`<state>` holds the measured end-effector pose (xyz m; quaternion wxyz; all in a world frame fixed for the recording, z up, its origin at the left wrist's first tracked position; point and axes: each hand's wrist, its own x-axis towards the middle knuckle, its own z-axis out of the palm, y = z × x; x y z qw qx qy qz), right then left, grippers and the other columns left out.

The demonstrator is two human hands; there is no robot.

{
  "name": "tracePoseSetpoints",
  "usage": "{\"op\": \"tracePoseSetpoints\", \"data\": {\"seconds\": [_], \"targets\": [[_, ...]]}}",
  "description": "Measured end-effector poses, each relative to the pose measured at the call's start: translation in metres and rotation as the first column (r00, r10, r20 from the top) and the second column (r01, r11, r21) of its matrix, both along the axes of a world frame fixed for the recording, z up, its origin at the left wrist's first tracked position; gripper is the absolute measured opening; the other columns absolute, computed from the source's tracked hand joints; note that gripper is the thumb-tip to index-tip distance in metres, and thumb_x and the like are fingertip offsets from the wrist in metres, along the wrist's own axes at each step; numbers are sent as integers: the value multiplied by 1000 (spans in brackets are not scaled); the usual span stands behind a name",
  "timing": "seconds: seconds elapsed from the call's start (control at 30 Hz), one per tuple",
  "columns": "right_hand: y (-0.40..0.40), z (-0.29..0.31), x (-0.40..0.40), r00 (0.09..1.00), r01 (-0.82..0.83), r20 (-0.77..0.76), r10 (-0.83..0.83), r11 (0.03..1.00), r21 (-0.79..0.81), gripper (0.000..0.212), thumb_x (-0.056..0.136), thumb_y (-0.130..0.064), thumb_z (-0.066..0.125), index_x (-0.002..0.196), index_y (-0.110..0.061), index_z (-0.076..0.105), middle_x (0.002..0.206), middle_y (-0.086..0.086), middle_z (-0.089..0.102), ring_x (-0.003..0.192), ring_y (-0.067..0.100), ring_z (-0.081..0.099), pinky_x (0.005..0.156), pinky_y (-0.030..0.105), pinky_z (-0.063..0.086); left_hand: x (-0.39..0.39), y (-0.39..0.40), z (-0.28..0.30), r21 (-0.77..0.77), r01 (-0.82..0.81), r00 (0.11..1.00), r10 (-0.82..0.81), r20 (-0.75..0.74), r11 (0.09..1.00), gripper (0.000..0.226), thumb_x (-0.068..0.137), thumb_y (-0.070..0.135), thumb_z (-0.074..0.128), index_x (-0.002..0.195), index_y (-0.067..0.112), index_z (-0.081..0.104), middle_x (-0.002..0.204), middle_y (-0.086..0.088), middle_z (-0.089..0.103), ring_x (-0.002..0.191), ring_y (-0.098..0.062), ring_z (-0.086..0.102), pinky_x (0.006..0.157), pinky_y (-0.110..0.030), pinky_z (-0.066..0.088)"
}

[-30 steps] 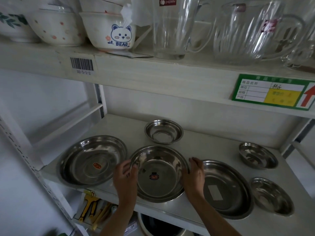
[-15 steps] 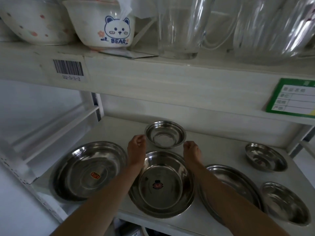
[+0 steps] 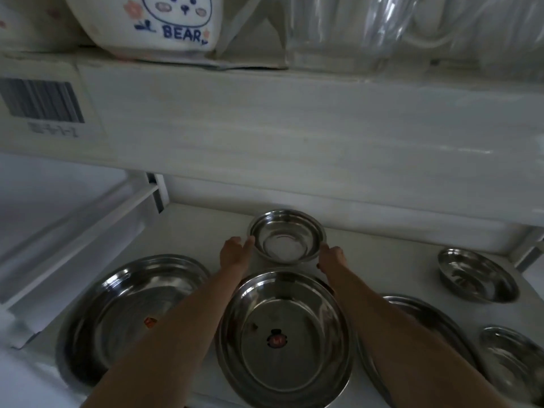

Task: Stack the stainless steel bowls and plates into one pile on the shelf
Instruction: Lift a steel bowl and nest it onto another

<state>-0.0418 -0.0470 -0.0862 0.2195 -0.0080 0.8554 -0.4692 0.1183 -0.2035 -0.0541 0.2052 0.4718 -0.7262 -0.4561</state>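
**Desk:** What is the moment, in 1 line?

**Photographer:** 2 bare hands flank the small steel bowl (image 3: pixel 287 238) at the back of the lower shelf (image 3: pixel 382 260), the left hand (image 3: pixel 235 251) on its left wall, the right hand (image 3: pixel 331 256) on its right.

**Desk:** Is it gripped?

**Photographer:** The left fingers touch the wall just under the rim. The right hand is against the bowl too, but its fingers are hidden behind it, so I cannot tell whether either hand has closed into a hold. The bowl sits upright on the shelf.

**Desk:** And where does it go?

**Photographer:** Straight toward the person. The wide bowl (image 3: pixel 284 337) lies directly in front of it, between the forearms, nearly touching. A round bowl has no long axis, and neither hand is clearly nearer, so a level 2-handed lift looks likely.

**Desk:** The rest?

**Photographer:** A large plate (image 3: pixel 132 313) left, another plate (image 3: pixel 412 313) right under the forearm, 2 small dishes (image 3: pixel 477 275) (image 3: pixel 512 354) far right. Nothing looks stacked yet.
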Motion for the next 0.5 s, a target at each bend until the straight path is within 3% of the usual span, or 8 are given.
{"op": "tracePoseSetpoints", "data": {"seconds": [0.07, 0.13, 0.23, 0.37, 0.5], "targets": [[-10, -36, -31, 1000, 12, 11, -12, 1000, -29, 68, 85, -55, 38, 119, 1, 58, 116, 26, 66, 105, 40, 66, 93, 48, 50, -6, -7, -6, 71, -22, 1000, 23, -5, 997, 60, 89, 43, 58, 132, 0, 55, 138, -17, 55, 129, -31, 51, 108, -33, 38], [-12, -24, -20, 999, 17, 29, -16, 998, -53, 65, 83, -54, 40, 111, 2, 60, 105, 27, 69, 94, 41, 68, 87, 48, 53, -12, -14, -13, 108, -26, 1000, 27, -1, 994, 62, 88, 45, 58, 126, -3, 58, 133, -20, 59, 124, -34, 55, 107, -36, 42], [-15, 11, 7, 998, 25, 53, -20, 994, -105, 44, 93, -40, 44, 102, 1, 57, 89, 26, 68, 73, 35, 66, 70, 40, 52, -25, -27, -30, 129, -34, 999, 32, 22, 991, 61, 85, 51, 57, 106, -5, 68, 112, -23, 70, 106, -35, 66, 95, -39, 51], [-21, 8, 3, 997, 44, 74, -35, 991, -126, 45, 92, -34, 47, 112, 5, 56, 102, 31, 66, 85, 40, 69, 68, 39, 54, -31, -18, -23, 142, -8, 1000, 4, 24, 990, 47, 91, 39, 57, 65, 0, 63, 99, -27, 71, 94, -36, 68, 75, -30, 45], [-29, -37, -27, 999, 18, 31, -16, 998, -68, 54, 85, -38, 53, 114, 8, 57, 110, 30, 65, 99, 43, 66, 89, 53, 55, -38, -16, -26, 158, -7, 1000, 3, 26, 987, 48, 92, 34, 57, 98, -12, 69, 110, -28, 69, 105, -38, 64, 88, -35, 47]]}}
